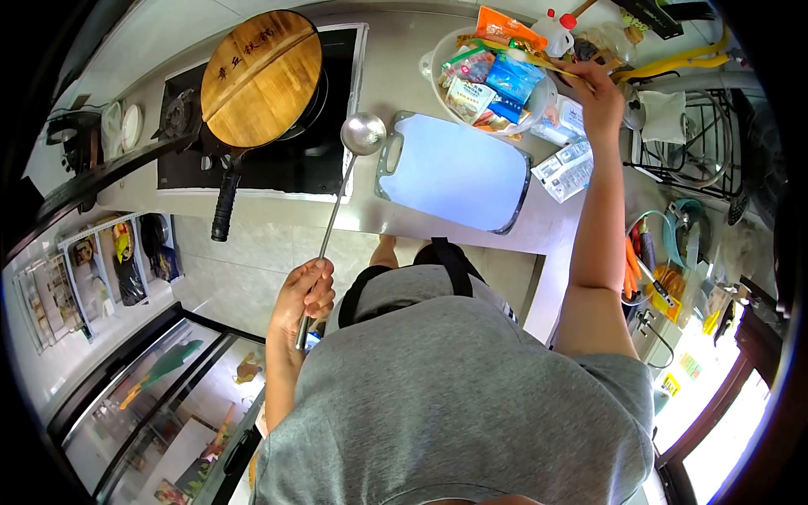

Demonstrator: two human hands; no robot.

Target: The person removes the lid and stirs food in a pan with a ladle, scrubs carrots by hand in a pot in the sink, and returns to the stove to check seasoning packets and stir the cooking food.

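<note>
My left hand (305, 290) is closed around the lower handle of a metal ladle (364, 135). The ladle's round bowl points away from me, over the counter between the stove and the cutting board (454, 171). At the back right, my right hand (596, 94) grips the end of a long, thin, yellowish wooden utensil (545, 63). This utensil reaches over a white plastic basin (427, 71) full of food packets; its far end is hard to make out. A silver printed packet (566, 171) lies on the counter below my right wrist.
A pan with a round wooden lid (263, 80) stands on the black stove (181, 172), its handle (225, 198) jutting past the counter edge. A wire rack (690, 151) and a basket with carrots (631, 265) are on the right. A white bottle (555, 35) stands behind the basin.
</note>
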